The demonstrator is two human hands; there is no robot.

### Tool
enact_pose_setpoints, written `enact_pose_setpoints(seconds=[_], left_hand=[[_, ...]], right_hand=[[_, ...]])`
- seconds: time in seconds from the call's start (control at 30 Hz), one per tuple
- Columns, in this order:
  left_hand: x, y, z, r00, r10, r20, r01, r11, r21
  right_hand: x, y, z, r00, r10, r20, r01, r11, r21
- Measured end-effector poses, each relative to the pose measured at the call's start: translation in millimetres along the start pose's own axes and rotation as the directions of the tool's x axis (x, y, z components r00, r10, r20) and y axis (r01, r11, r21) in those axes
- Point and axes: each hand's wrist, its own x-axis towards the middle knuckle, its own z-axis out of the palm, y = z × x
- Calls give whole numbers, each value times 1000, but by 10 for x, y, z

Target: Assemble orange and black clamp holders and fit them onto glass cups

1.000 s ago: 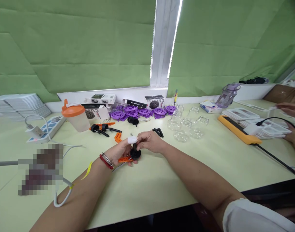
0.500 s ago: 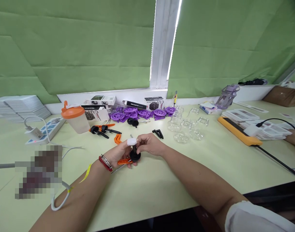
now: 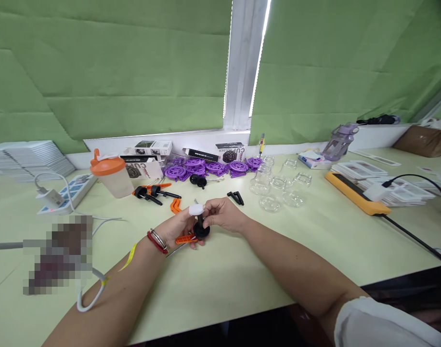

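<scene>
Over the pale green table (image 3: pixel 242 270), my left hand (image 3: pixel 179 227) is closed on a small black part with a round base (image 3: pixel 201 231) and an orange piece (image 3: pixel 185 238) under its fingers; its thumb wears a white bandage. My right hand (image 3: pixel 224 214) pinches the black part's upright stem from the right. Both hands meet at the table's middle.
Behind the hands lie an orange clip (image 3: pixel 175 206), black-and-orange clamps (image 3: pixel 153 193), purple discs (image 3: pixel 209 168), clear glass jars (image 3: pixel 278 190), boxes and an orange-lidded shaker (image 3: pixel 110 176). A power strip (image 3: pixel 67 193) sits left; a yellow-edged device (image 3: pixel 356 193) with a black cable lies right.
My hands have hardly moved, still holding the black part. Another person's hands at the far right edge have withdrawn out of view.
</scene>
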Motion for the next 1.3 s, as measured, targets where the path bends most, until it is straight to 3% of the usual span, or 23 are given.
enact_pose_setpoints(seconds=[0.57,0.83,1.17,1.3], left_hand=[[-7,4,1,1000,-13,0,13,1000,18],[17,-5,-17,1000,-20,19,20,1000,17],[18,-3,-17,1000,-23,21,22,999,25],[10,19,-14,999,-32,24,31,999,27]], right_hand=[[0,24,6,999,-34,-22,33,999,-23],[27,59,-24,996,-81,29,81,996,-20],[-6,37,-8,1000,-13,15,13,1000,-8],[-18,24,-34,997,-57,47,59,998,-38]])
